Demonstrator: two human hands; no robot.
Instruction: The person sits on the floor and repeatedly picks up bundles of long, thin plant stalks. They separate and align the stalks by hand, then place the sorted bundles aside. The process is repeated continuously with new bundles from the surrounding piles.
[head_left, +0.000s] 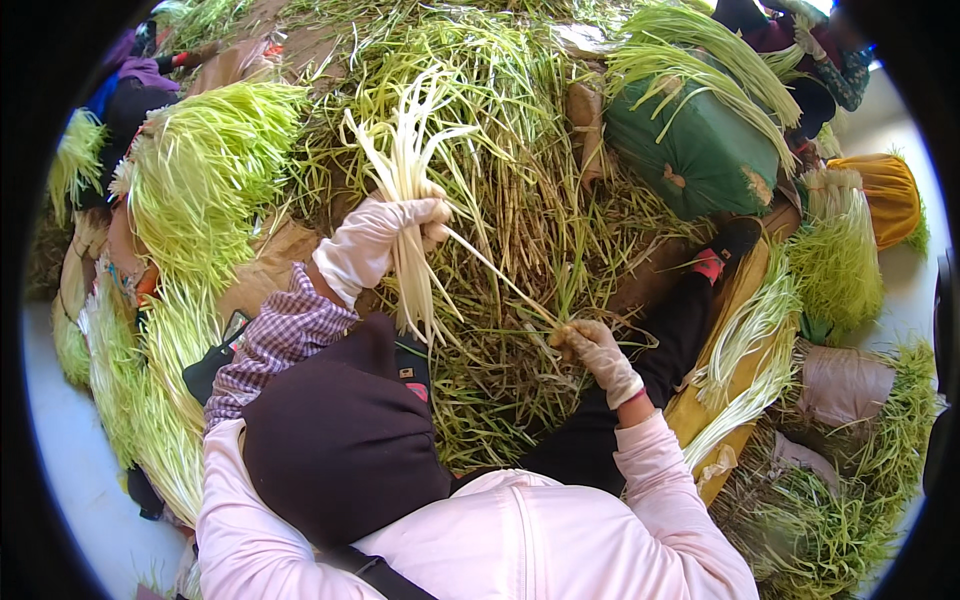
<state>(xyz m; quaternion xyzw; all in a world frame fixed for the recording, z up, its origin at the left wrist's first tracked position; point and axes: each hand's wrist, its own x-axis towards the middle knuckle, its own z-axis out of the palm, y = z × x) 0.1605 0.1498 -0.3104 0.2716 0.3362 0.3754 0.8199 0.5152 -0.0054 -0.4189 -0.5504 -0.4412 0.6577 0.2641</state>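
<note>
My left hand (390, 232), in a pale glove, grips a bunch of white leafy stalks (405, 169), perhaps garlic chives. Their pale yellow tips fan out above the fist and the white ends hang below it. A single stalk (499, 270) runs taut and slanting from the left fist down to my right hand (596, 352). The gloved right fingers are pinched around its brownish end, with some dry leaf strands beside them. Beneath both hands lies a heap of loose green leaves and trimmings (495, 390).
My black-clad bent knee (337, 427) rises at left. Tall bundles of green stalks (210, 165) stand at left. Pale stalks (750, 352) lie on a yellow board (705, 420) at right. A green sack (694, 142) bears more stalks. Other people (832, 67) sit at both upper edges.
</note>
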